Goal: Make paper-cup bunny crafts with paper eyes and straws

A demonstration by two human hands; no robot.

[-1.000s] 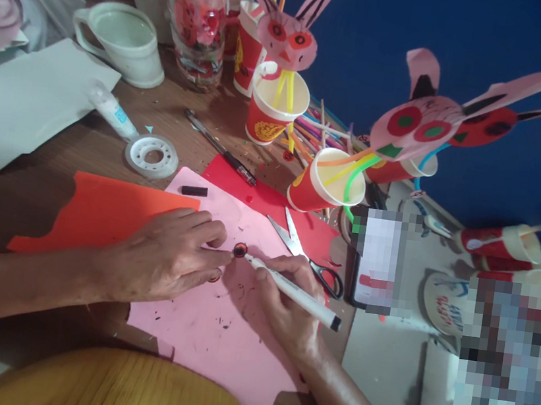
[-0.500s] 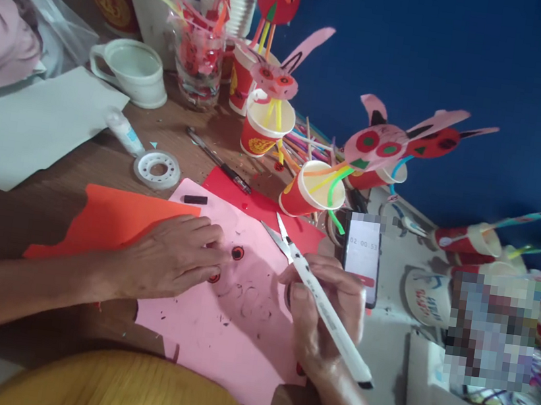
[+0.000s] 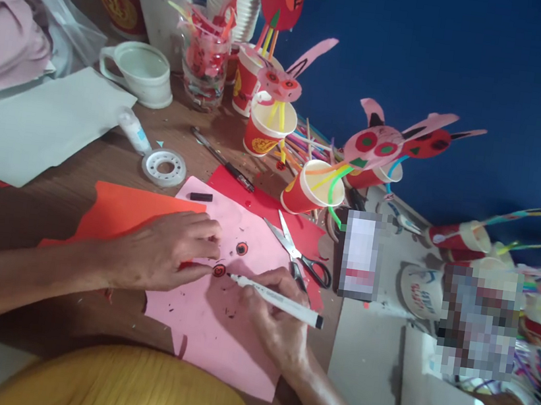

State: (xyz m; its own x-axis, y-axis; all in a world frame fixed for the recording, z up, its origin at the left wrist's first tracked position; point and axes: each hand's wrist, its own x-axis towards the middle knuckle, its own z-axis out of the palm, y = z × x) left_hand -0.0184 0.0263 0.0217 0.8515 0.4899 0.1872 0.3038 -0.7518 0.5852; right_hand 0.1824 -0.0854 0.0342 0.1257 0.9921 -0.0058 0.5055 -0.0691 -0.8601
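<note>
My left hand [image 3: 164, 252] lies on a pink paper sheet [image 3: 214, 328], its fingertips pressing beside a small red paper circle [image 3: 219, 270] ringed in black. My right hand [image 3: 275, 316] grips a white marker pen [image 3: 278, 298], whose tip touches that circle. A second small red circle [image 3: 242, 248] sits a little farther back on the pink sheet. An orange sheet [image 3: 124, 210] lies under my left hand, and the marker's black cap [image 3: 200, 196] rests at the pink sheet's far edge.
Scissors [image 3: 298, 256] lie on a red sheet [image 3: 270, 206] to the right. Red paper cups [image 3: 301, 196] with straws and paper animal faces stand behind. A tape roll [image 3: 164, 167], glue tube [image 3: 133, 128], black pen [image 3: 223, 160], white mug [image 3: 141, 72] and grey paper [image 3: 36, 125] are at the left.
My right hand lifted the marker off the upper circle, swung it up, then brought its tip down onto the lower circle. My left hand shifted slightly to hold that circle.
</note>
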